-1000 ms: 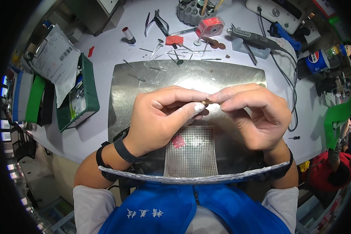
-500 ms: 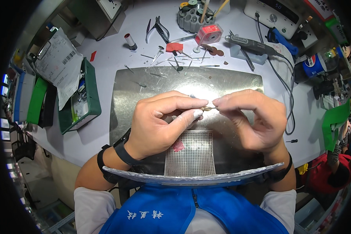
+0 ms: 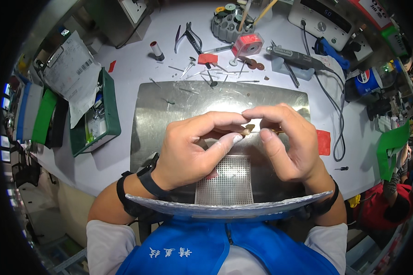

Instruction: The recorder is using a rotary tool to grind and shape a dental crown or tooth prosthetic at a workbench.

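Hands meet over the steel plate (image 3: 170, 110), both pinched on 1 small tan piece (image 3: 248, 129) held between them above the plate's middle. The left hand (image 3: 192, 149) nips it between thumb and forefinger; the right hand (image 3: 287, 137) closes its fingertips on the piece's other side, where a thin stick (image 3: 273, 131) pokes out. Just below sits a perforated grid (image 3: 227, 181). Pliers (image 3: 191, 37), a red tape roll (image 3: 247, 44) and a rotary tool (image 3: 291, 56) lie well beyond, at the bench's far side.
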The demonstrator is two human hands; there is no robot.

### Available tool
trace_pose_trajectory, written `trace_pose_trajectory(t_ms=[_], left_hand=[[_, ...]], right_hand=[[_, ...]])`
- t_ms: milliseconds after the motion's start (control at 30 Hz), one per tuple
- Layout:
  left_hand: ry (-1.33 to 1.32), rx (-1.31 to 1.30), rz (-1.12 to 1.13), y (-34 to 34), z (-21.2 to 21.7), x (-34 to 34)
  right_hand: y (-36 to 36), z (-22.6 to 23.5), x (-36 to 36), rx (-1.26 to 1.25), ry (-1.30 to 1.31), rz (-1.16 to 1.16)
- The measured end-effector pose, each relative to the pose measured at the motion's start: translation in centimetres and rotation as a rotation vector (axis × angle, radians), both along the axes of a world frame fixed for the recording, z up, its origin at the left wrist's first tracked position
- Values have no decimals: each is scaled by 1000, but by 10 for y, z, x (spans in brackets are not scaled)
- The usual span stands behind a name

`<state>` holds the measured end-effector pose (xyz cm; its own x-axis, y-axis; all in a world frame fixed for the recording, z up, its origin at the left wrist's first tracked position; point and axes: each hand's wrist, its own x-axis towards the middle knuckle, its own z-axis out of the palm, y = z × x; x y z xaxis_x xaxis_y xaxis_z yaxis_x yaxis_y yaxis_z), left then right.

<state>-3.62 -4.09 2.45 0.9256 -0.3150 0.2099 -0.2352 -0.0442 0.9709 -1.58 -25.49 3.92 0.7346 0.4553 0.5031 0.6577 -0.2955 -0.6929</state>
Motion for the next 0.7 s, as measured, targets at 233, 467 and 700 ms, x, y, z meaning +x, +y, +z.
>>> trace_pose_trajectory(t_ms=[233, 467, 700], left_hand=[[-38, -3, 44, 1, 1, 1], [-73, 31, 5, 2, 4, 1], [15, -13, -29, 5, 4, 2]], right_hand=[[4, 2, 4, -117, -123, -32], [4, 1, 5, -111, -181, -4], [5, 4, 3, -108, -113, -7]])
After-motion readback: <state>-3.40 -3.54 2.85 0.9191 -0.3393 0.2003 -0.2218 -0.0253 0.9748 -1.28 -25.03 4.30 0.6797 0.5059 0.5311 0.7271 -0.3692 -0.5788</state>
